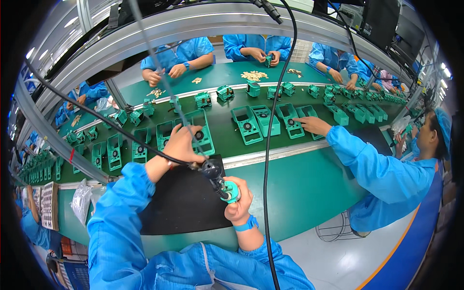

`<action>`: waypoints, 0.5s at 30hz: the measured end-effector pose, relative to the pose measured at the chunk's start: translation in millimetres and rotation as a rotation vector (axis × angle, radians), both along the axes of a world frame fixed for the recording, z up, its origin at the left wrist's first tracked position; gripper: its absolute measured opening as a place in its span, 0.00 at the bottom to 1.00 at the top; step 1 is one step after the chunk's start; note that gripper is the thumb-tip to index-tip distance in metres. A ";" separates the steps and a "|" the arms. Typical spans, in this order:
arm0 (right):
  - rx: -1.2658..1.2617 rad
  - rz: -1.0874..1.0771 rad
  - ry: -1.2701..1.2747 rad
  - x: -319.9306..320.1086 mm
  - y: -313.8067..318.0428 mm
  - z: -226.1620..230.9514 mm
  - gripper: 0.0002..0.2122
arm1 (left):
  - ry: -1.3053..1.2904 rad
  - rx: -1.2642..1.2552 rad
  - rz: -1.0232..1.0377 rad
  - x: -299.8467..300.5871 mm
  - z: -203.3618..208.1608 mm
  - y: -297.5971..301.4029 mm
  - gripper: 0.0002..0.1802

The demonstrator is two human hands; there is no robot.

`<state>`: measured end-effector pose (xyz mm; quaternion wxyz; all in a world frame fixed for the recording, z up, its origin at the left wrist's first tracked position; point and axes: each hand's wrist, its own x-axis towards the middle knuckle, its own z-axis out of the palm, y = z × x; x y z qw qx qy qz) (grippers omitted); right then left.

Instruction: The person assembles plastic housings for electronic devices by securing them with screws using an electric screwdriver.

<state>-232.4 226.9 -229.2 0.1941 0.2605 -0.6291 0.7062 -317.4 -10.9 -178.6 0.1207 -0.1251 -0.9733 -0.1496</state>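
Head: right fingers [246, 197] grip green tool [233, 192]; left fingers [187, 131] parted, perhaps touching housing [209, 130]

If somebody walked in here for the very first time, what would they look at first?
Probably the rows of boxy green plastic housings spread across the dark-green work surface in the middle. Next, perhaps, the green-and-black handheld tool gripped in the person's right hand, just below the centre. The co-worker in a bright blue jacket at the right also stands out.
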 end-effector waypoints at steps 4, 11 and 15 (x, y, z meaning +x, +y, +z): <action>0.050 -0.181 -0.021 -1.1 -2.4 -3.9 0.48 | -0.065 -0.063 -0.094 103.4 23.1 15.1 0.49; -0.011 -0.143 -0.091 -8.4 -2.7 -6.9 0.50 | -0.142 0.028 -0.058 230.1 3.9 51.0 0.40; 0.003 -0.137 -0.030 -11.0 -5.9 -5.3 0.44 | -0.180 0.046 -0.027 267.0 -13.4 64.5 0.39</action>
